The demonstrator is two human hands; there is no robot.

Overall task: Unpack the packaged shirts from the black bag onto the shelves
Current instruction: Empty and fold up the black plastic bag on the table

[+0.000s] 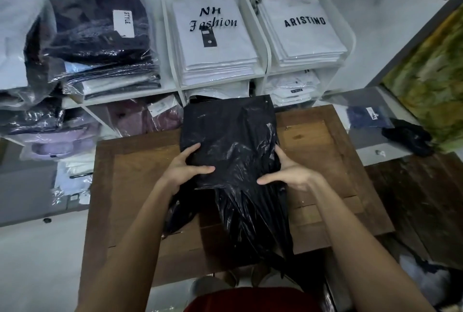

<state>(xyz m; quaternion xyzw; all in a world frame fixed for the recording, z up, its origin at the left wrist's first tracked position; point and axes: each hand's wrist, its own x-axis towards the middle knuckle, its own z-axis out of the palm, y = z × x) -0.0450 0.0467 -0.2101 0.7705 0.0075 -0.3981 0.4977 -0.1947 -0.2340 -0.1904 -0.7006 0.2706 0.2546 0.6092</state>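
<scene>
We have the black bag (230, 151) lying flat on the wooden bench (323, 151) just before the shelves (260, 71), our left hand (185, 168) and right hand (288, 173) clamped on its sides, probably to steady the packed block for unpacking.

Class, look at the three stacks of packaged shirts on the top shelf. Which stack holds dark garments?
The left stack, topped by a dark purple shirt with a STYLE label. The NH Fashion stack and the ARISTINO stack are white.
</scene>
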